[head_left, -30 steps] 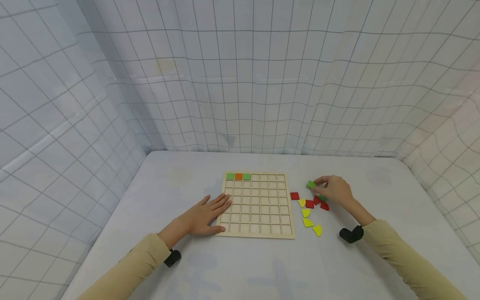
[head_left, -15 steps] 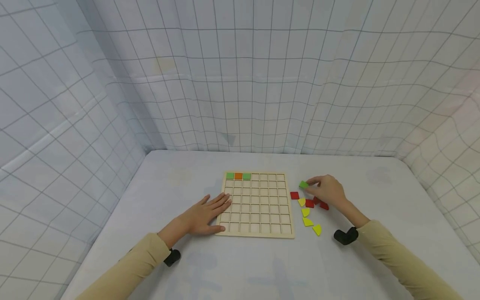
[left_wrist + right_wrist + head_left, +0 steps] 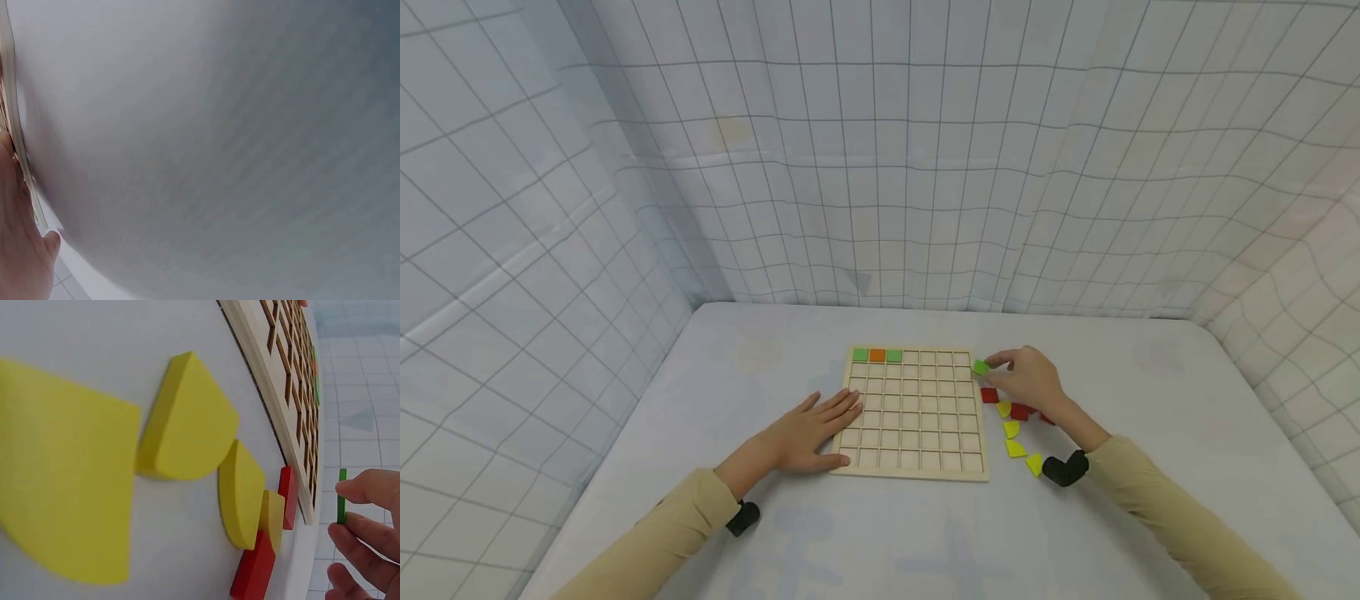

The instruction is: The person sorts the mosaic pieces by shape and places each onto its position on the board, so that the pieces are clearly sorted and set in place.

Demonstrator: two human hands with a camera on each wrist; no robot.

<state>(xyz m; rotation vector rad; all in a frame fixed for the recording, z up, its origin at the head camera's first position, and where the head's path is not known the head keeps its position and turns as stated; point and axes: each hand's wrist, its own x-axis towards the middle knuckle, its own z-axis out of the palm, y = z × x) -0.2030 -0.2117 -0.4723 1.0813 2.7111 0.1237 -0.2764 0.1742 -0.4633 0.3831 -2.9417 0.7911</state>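
Pinched between the thumb and fingers of my right hand (image 3: 1024, 379) is a small green square tile (image 3: 981, 367), held just off the right edge of the wooden grid board (image 3: 910, 477). The right wrist view shows the green tile (image 3: 342, 495) edge-on, raised off the table. My left hand (image 3: 808, 432) lies flat with straight fingers on the board's left edge. Along the board's top row sit a green tile (image 3: 861, 355), an orange tile (image 3: 877, 356) and another green tile (image 3: 894, 356). In the left wrist view only part of the left hand (image 3: 24, 244) shows.
Right of the board lie loose red pieces, among them a red square (image 3: 990, 395) and a red piece (image 3: 1020, 412) partly under my hand. Several yellow quarter-round pieces (image 3: 1012, 429) run toward the front. White gridded cloth (image 3: 895, 208) stands behind the table.
My right hand has carried the green tile leftward from among the loose pieces to the board's right edge. My left hand has stayed in place on the board.
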